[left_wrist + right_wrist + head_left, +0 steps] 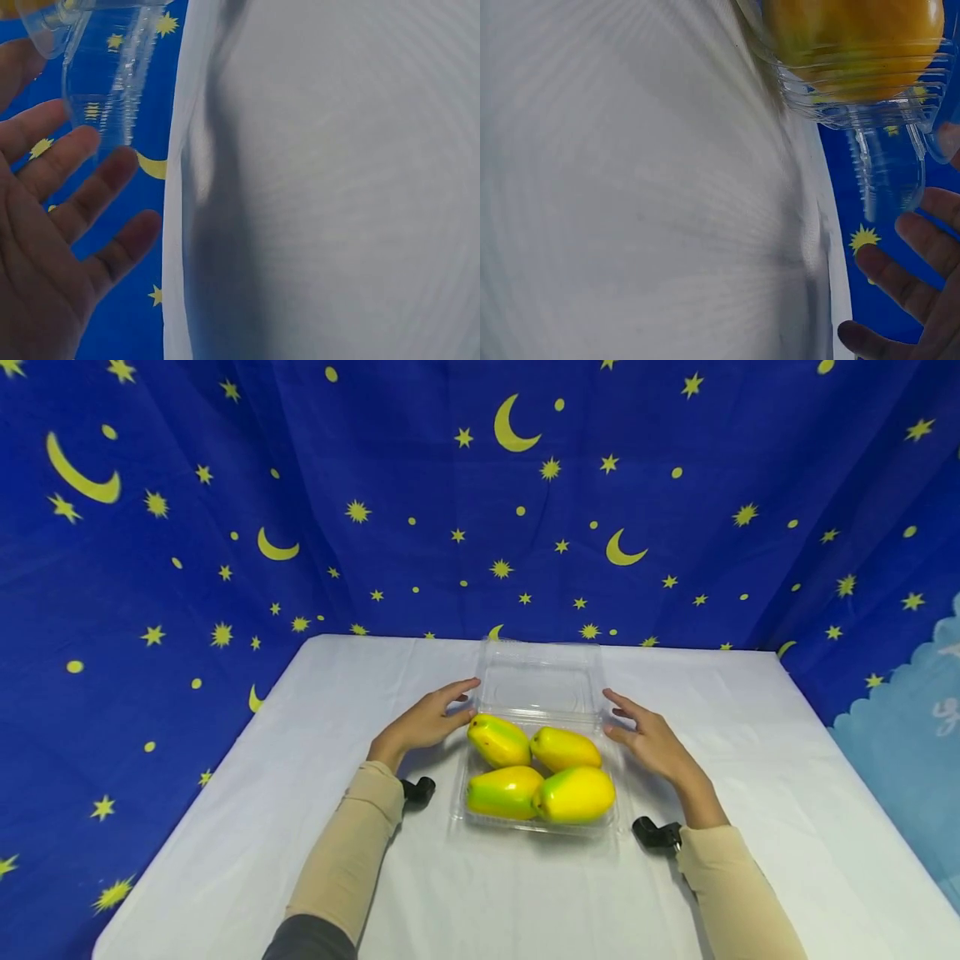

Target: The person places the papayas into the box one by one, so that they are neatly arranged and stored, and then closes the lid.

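A clear plastic clamshell box (459, 814) lies opened out on the table, its lid (536, 685) folded back towards the far edge. Several glossy yellow-green fruits (573, 795), shaped like mangoes or small papayas, fill the base. My left hand (427, 718) is at the left side of the lid, fingers spread and fingertips close to its edge. On the opposite side, my right hand (648, 739) has its fingers extended towards the lid's right edge. Both wrist views show loosely straight fingers beside the transparent lid, with one fruit (855, 45) behind the ribbed wall in the right one.
A white cloth (300, 718) covers the table. Behind it hangs a blue curtain (420, 460) with yellow moons and stars, and a light-blue cloth (907, 760) hangs at the right. Black wrist devices (656, 835) sit by both tan sleeves.
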Available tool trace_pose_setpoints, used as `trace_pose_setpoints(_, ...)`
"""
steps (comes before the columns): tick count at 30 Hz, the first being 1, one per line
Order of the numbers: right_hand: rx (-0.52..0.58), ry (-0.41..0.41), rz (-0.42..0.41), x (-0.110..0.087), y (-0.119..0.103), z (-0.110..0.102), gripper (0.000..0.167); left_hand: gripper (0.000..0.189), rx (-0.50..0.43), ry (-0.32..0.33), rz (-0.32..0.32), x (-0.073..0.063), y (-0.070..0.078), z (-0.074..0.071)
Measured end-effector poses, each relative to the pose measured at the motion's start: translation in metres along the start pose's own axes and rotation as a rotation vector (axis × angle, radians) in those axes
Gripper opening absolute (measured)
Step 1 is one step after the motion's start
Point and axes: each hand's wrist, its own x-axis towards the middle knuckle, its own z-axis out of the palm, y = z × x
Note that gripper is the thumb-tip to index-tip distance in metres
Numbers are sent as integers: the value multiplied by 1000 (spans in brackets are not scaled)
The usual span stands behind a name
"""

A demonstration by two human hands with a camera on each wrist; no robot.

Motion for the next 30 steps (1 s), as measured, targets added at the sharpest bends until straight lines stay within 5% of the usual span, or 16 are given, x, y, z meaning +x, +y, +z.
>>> trace_pose_setpoints(11,-3,80,-30,2,-8,-2,69,66,18,73,-9,0,10,-3)
trace_pose_setpoints(30,23,181,-125,-2,-24,-9,79,78,-34,167,85,0,27,-10)
